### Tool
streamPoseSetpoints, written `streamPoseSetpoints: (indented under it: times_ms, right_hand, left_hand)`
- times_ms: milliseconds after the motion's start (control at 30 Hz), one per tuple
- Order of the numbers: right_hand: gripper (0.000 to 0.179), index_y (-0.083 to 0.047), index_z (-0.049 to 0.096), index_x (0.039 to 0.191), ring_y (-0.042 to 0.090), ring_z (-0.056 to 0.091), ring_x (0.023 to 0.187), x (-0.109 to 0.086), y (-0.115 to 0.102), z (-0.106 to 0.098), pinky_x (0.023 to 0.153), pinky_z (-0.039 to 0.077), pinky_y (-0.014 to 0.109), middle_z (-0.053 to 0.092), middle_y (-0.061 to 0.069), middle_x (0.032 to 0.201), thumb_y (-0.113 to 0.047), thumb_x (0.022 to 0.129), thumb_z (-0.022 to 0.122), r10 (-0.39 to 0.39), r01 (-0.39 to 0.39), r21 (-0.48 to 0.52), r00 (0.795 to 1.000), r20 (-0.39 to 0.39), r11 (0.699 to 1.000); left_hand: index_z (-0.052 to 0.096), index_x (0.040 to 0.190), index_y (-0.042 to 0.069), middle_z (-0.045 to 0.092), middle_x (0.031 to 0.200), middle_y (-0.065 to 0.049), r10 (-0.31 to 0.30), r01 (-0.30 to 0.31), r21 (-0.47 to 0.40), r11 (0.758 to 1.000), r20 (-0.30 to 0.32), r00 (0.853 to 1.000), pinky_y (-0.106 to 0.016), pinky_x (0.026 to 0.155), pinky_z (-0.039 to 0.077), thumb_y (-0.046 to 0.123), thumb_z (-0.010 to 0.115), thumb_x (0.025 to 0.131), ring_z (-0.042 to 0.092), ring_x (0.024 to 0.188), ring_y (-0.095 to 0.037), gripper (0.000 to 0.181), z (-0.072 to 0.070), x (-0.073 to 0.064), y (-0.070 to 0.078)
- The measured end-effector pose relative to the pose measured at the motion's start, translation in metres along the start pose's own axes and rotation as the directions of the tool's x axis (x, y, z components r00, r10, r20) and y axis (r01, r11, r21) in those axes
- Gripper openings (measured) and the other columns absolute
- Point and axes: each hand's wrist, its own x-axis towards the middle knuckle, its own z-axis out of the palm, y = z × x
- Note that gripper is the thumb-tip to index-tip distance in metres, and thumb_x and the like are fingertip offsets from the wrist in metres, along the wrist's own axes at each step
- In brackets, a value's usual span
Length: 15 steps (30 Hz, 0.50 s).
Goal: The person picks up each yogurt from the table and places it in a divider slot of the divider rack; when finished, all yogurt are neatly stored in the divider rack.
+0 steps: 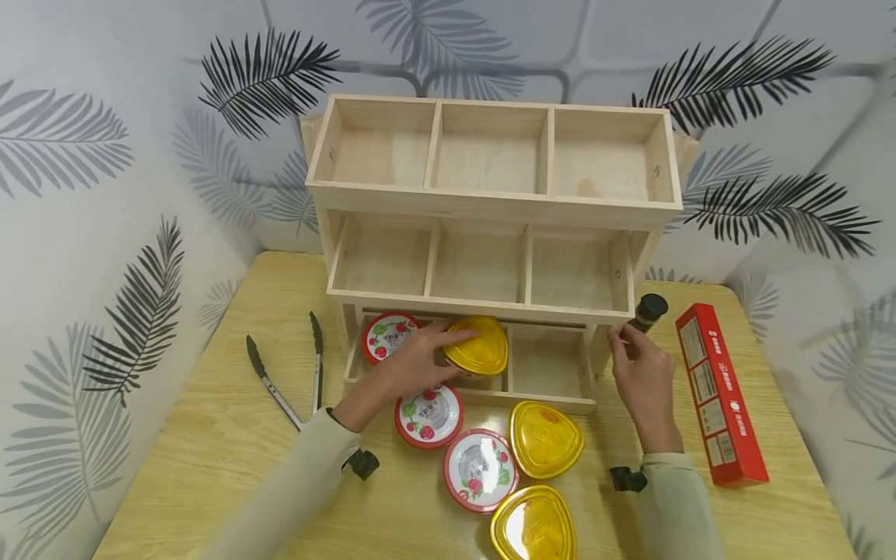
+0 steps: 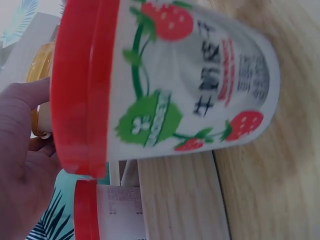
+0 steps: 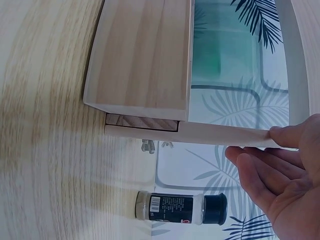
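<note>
My left hand (image 1: 428, 356) grips a tub with a golden, rounded-triangular lid (image 1: 483, 346) over the middle compartment of the bottom drawer (image 1: 549, 362). In the left wrist view part of its amber lid (image 2: 41, 67) shows behind a red-rimmed strawberry tub (image 2: 165, 85). Another strawberry tub (image 1: 387, 336) sits in the drawer's left compartment. My right hand (image 1: 645, 377) pinches the right side post (image 3: 225, 134) of the wooden shelf unit (image 1: 493, 204), thumb on one face and fingers on the other.
Before the drawer stand two strawberry tubs (image 1: 428, 416) and two golden-lidded tubs (image 1: 546, 439). Tongs (image 1: 283, 397) lie at left. A black-capped jar (image 1: 651, 309) and a red box (image 1: 721, 393) are at right. Two upper drawers (image 1: 483, 268) jut out above.
</note>
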Motion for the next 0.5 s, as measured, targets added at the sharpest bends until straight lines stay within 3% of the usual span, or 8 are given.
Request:
streamPoseSetpoints:
  times_ms: [133, 500]
  right_hand:
    - [0.026, 0.009, 0.068, 0.119, 0.042, 0.072, 0.081, 0.0, 0.001, 0.0, 0.068, 0.059, 0.055, 0.071, 0.028, 0.104, -0.005, 0.097, 0.064, -0.028, 0.028, 0.002, 1.0, -0.01, 1.0]
    - [0.025, 0.01, 0.069, 0.116, 0.042, 0.072, 0.078, 0.0, 0.002, 0.0, 0.065, 0.059, 0.055, 0.071, 0.029, 0.101, -0.003, 0.096, 0.065, -0.064, 0.064, 0.003, 0.998, -0.026, 0.998]
  left_hand:
    - [0.062, 0.139, 0.017, 0.054, 0.143, -0.016, -0.011, 0.012, -0.042, 0.999, 0.025, 1.0, -0.038, 0.099, 0.053, 0.024, 0.084, 0.083, 0.058, 0.125, -0.03, 0.061, 0.001, 0.01, -0.006]
    - [0.06, 0.141, 0.02, 0.057, 0.142, -0.014, -0.086, 0.093, -0.06, 0.994, 0.116, 0.99, -0.029, 0.087, 0.056, 0.022, 0.083, 0.084, 0.065, 0.101, -0.017, 0.062, 0.011, 0.024, -0.012]
